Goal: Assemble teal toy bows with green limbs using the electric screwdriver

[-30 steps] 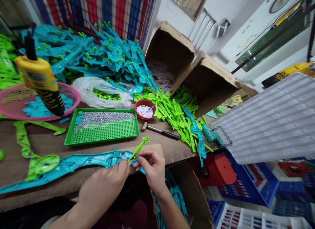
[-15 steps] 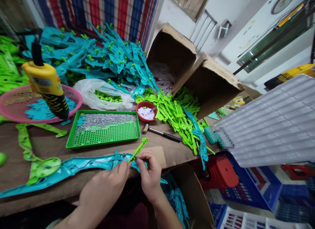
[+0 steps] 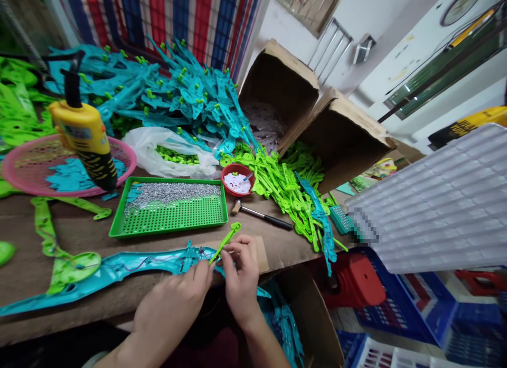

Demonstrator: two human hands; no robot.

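Note:
A narrow light-green plastic strip (image 3: pixel 228 237) stands slantwise, pinched low down in my left hand (image 3: pixel 174 299). My right hand (image 3: pixel 242 281) is closed beside it, thumb and fingertips pressed together against the strip's side. Whatever lies between those fingertips is hidden. Under both hands runs a long blue plastic shell (image 3: pixel 138 265) with thin wires along its inside; its right end is partly covered by my fingers. A green arm-like piece with a round disc (image 3: pixel 81 266) rests over the shell's left part.
Behind the hands are a green tray (image 3: pixel 170 218) of small metal pieces, a hammer (image 3: pixel 261 216) and a red bowl (image 3: pixel 238 192). A yellow-black tool (image 3: pixel 85 141) hangs over a pink basket (image 3: pixel 24 172). Green parts (image 3: pixel 281 186) and blue parts (image 3: pixel 190 93) lie heaped beyond.
My right fingertips have shifted slightly up against the green strip, which stays in my left hand. The whole view has moved a little, so things sit slightly further right.

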